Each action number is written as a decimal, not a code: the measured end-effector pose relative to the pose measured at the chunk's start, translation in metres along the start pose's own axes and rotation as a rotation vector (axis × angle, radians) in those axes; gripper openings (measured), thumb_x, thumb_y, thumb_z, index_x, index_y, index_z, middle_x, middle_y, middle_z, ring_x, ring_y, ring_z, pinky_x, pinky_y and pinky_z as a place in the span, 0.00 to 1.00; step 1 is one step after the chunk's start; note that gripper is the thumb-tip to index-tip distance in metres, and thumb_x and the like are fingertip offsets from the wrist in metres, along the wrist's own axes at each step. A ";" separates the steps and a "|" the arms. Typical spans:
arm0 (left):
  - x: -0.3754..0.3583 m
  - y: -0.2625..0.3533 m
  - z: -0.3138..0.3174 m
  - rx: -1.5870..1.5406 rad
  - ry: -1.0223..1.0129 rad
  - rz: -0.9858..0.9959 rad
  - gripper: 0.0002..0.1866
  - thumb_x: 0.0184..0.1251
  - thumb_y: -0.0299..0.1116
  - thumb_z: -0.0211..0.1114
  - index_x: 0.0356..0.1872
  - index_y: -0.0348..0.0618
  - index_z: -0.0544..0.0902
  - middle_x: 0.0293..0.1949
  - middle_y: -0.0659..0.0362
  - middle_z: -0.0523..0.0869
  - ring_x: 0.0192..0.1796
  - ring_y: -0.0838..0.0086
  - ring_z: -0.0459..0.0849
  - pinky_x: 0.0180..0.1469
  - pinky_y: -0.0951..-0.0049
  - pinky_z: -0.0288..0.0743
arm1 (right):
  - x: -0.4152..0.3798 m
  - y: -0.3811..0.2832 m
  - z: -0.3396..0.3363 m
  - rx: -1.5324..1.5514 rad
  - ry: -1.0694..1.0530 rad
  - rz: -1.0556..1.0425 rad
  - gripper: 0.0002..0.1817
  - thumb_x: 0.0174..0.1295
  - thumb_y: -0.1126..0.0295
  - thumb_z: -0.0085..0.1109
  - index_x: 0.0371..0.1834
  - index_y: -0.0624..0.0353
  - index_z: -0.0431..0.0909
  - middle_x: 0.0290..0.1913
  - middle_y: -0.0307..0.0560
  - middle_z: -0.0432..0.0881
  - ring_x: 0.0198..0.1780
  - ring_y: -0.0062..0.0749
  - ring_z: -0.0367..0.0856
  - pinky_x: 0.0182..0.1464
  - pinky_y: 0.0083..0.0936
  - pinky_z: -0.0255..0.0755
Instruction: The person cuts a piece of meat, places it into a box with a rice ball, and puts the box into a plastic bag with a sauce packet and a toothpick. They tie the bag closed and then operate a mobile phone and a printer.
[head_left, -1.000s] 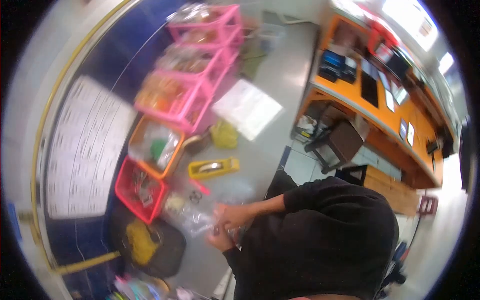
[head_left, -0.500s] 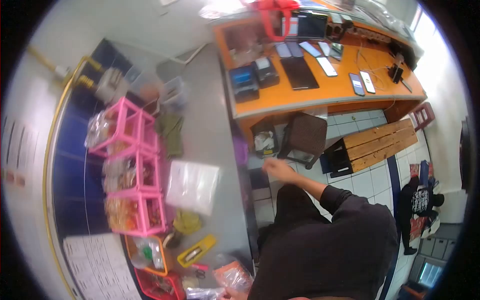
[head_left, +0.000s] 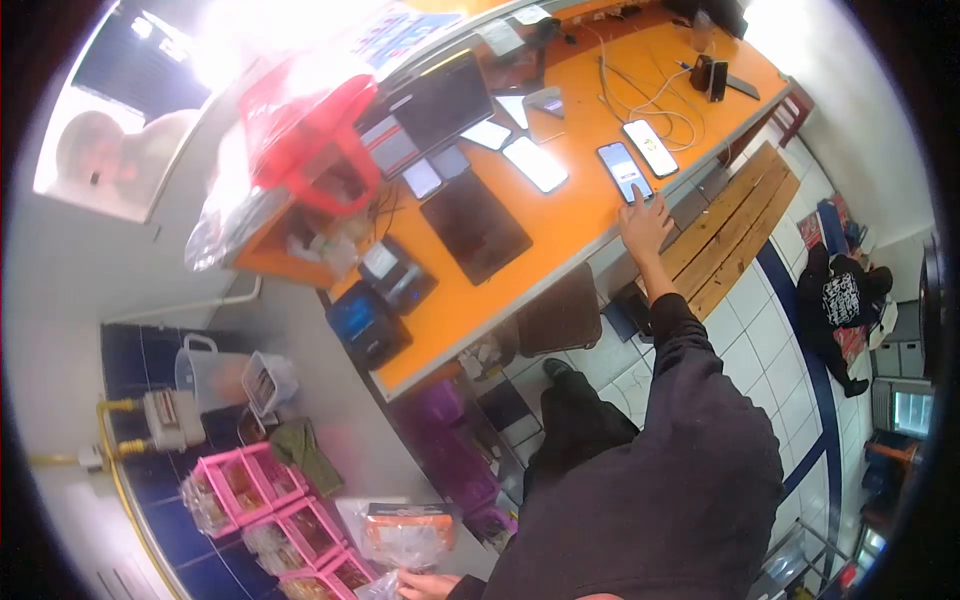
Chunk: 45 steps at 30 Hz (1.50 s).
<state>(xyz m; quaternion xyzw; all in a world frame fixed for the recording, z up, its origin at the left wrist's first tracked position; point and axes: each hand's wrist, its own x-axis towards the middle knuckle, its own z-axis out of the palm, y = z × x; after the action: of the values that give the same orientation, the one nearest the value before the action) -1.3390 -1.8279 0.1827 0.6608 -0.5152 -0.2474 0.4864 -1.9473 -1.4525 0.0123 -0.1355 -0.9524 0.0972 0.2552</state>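
Observation:
My right hand (head_left: 646, 226) reaches over the front edge of the orange desk (head_left: 592, 207), a finger stretched onto the lower part of a lit phone (head_left: 624, 170). It holds nothing. A second phone (head_left: 650, 148) with a bright screen lies close beside that one. Low in the view, my left hand (head_left: 426, 586) grips the end of a clear plastic bag (head_left: 408, 548). Something orange with a dark top (head_left: 410, 522) shows inside the bag, above the grey counter.
Several more phones, a dark tablet (head_left: 476, 226), two black box-like devices (head_left: 368, 325) and a red bag (head_left: 325, 150) sit on the desk. Pink racks (head_left: 250, 485) stand lower left. Beyond the desk are a wooden bench (head_left: 735, 240) and a person (head_left: 842, 300) in black.
My right hand has gone from beside my knee up to the phone on the desk. My left hand has brought the plastic bag forward along the counter. The view has turned toward the desk.

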 end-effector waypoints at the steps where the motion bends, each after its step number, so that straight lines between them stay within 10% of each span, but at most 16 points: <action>1: 0.004 0.009 0.015 -0.001 -0.031 0.015 0.15 0.74 0.41 0.60 0.38 0.36 0.80 0.40 0.58 0.81 0.43 0.69 0.78 0.47 0.66 0.73 | 0.009 0.004 0.005 -0.043 -0.082 0.019 0.30 0.68 0.49 0.54 0.74 0.36 0.70 0.71 0.63 0.67 0.69 0.62 0.67 0.66 0.71 0.59; 16: 0.056 0.040 0.123 -0.156 -0.132 -0.084 0.08 0.69 0.33 0.66 0.39 0.40 0.77 0.39 0.59 0.81 0.42 0.71 0.79 0.45 0.66 0.76 | 0.042 -0.008 0.027 0.049 -0.097 -0.063 0.28 0.73 0.46 0.53 0.75 0.34 0.69 0.74 0.60 0.65 0.74 0.59 0.62 0.71 0.70 0.53; 24: 0.110 0.019 0.157 -0.231 -0.193 -0.075 0.09 0.68 0.31 0.67 0.39 0.41 0.76 0.40 0.60 0.79 0.42 0.73 0.79 0.46 0.67 0.78 | -0.006 -0.070 0.020 0.759 -0.333 -0.124 0.10 0.73 0.66 0.57 0.43 0.63 0.75 0.42 0.57 0.80 0.45 0.54 0.80 0.50 0.51 0.69; 36: 0.179 -0.052 0.217 -0.279 -0.278 0.012 0.09 0.65 0.23 0.65 0.28 0.40 0.73 0.30 0.62 0.78 0.35 0.75 0.79 0.37 0.70 0.77 | -0.037 -0.092 0.038 0.360 -0.114 -0.259 0.08 0.74 0.64 0.56 0.43 0.56 0.76 0.42 0.45 0.80 0.46 0.43 0.78 0.48 0.40 0.66; 43: 0.101 -0.096 0.219 0.328 -0.415 0.366 0.10 0.69 0.33 0.65 0.37 0.35 0.81 0.38 0.49 0.84 0.44 0.62 0.81 0.49 0.60 0.74 | -0.038 -0.092 0.036 0.399 -0.104 -0.269 0.07 0.74 0.64 0.55 0.44 0.54 0.76 0.41 0.45 0.79 0.46 0.42 0.78 0.50 0.42 0.64; 45: 0.067 -0.123 0.209 0.438 -0.372 0.718 0.23 0.63 0.42 0.73 0.51 0.38 0.77 0.47 0.50 0.77 0.51 0.57 0.78 0.56 0.60 0.73 | -0.041 -0.086 0.041 0.346 -0.162 -0.305 0.07 0.75 0.63 0.53 0.42 0.54 0.76 0.39 0.45 0.78 0.45 0.42 0.77 0.48 0.42 0.64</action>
<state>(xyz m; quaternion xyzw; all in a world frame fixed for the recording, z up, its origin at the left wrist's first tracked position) -1.4353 -1.9710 -0.0007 0.4720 -0.8304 -0.0630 0.2894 -1.9521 -1.5516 -0.0195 0.0640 -0.9483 0.2299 0.2092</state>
